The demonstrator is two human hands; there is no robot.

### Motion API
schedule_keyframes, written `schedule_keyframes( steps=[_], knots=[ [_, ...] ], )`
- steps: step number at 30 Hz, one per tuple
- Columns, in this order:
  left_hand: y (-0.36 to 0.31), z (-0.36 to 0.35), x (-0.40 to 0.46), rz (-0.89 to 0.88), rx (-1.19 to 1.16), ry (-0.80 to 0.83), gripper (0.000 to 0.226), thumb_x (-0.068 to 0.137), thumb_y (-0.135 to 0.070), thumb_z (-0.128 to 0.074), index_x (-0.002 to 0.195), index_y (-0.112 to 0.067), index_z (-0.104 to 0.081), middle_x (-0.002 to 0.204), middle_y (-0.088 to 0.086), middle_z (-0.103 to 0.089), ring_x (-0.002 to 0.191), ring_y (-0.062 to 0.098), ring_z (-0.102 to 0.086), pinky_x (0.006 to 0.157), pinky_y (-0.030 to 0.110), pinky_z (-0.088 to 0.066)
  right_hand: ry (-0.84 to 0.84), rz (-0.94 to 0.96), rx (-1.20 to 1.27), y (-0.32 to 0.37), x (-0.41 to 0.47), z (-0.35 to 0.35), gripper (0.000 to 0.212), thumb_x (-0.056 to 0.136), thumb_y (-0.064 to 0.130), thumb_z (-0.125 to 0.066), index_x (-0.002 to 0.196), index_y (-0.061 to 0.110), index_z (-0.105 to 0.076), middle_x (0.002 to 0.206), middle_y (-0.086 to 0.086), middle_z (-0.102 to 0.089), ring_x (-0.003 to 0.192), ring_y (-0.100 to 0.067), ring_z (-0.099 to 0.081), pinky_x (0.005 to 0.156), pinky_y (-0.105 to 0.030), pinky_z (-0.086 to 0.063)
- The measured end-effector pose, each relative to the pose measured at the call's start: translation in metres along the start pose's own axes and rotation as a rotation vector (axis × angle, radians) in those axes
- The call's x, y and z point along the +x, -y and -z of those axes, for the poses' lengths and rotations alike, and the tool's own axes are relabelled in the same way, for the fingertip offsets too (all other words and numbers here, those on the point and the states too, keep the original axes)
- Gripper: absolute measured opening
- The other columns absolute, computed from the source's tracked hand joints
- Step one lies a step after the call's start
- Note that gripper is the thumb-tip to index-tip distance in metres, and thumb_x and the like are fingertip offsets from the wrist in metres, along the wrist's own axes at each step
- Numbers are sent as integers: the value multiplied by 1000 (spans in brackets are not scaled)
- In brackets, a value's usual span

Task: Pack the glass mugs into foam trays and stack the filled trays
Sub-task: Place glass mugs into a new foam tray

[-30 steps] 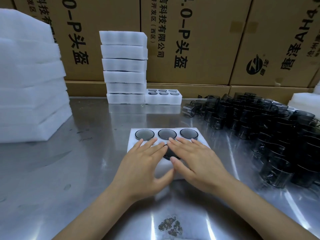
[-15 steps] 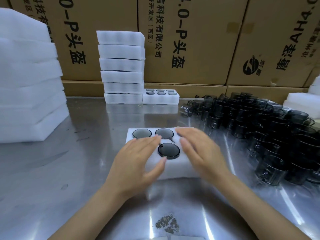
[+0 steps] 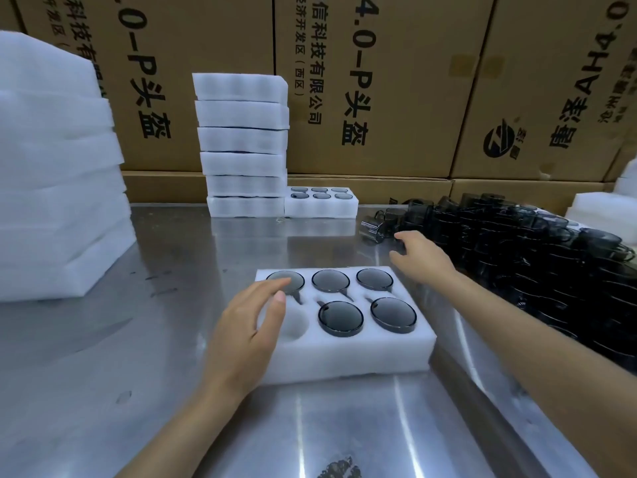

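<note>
A white foam tray (image 3: 348, 355) lies on the steel table in front of me, with several dark glass mugs (image 3: 340, 318) seated in its holes and the near-left hole bare. My left hand (image 3: 245, 334) hovers over the tray's left end, fingers relaxed, holding nothing. Stretched out to the right, my right hand (image 3: 421, 257) has loosely spread fingers at the near edge of a big pile of dark glass mugs (image 3: 537, 250). One mug (image 3: 374, 229) lies on its side just beyond its fingertips.
A stack of filled foam trays (image 3: 243, 146) stands at the back, and one filled tray (image 3: 320, 203) sits beside it. Large foam sheets (image 3: 58, 174) are piled at the left. Cardboard boxes (image 3: 372, 81) wall the back. More foam (image 3: 606, 208) sits far right.
Both hands lifted off the tray. My right hand moved right and away toward the mug pile; my left hand slid to the tray's left end, uncovering the front mugs.
</note>
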State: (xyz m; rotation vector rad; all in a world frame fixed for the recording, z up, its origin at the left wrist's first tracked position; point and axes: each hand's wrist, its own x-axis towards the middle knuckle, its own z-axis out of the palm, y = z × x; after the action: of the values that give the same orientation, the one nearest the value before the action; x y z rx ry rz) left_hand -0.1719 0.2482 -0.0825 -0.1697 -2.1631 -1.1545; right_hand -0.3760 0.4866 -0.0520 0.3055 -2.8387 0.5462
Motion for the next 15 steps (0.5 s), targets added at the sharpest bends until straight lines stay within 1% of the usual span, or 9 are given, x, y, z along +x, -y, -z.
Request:
schedule_keyframes(
  steps=[3, 5, 7, 11, 15],
  knots=[
    [2, 0, 2, 0, -5, -5, 27, 85, -50, -33, 103, -52, -53, 110, -45, -53, 108, -16, -48, 87, 1, -31, 107, 21, -24, 8, 28, -13, 52, 93, 27, -46, 144, 21, -37, 149, -5, -36, 126, -30, -46, 96, -44, -45],
    [6, -1, 2, 0, 19, -3, 27, 85, -50, -32, 102, -53, -53, 110, -41, -55, 109, -13, -48, 87, 2, -31, 124, 21, 17, 10, 42, -22, 52, 92, 26, -46, 143, 27, -37, 147, -6, -37, 123, -31, -47, 95, -44, -45],
    [9, -2, 3, -4, 19, -2, 28, 86, -48, -33, 104, -50, -55, 109, -33, -60, 110, -7, -50, 87, 4, -32, 128, 27, 6, 9, 55, -30, 52, 92, 27, -47, 143, 30, -37, 147, -8, -35, 124, -31, -46, 98, -44, -44],
    [14, -5, 5, -38, 25, -5, 31, 89, -44, -34, 107, -40, -58, 107, -24, -62, 108, -4, -51, 89, 7, -31, 100, 44, -109, 3, 81, -36, 56, 91, 32, -49, 144, 34, -34, 151, -7, -27, 132, -33, -36, 104, -46, -39],
    [15, -6, 6, -55, 26, -2, 34, 89, -42, -35, 110, -34, -60, 108, -21, -63, 109, 1, -52, 92, 12, -33, 166, 83, -330, -3, 98, -35, 59, 93, 38, -49, 147, 42, -25, 159, -2, -12, 141, -32, -18, 108, -50, -33]
  ],
)
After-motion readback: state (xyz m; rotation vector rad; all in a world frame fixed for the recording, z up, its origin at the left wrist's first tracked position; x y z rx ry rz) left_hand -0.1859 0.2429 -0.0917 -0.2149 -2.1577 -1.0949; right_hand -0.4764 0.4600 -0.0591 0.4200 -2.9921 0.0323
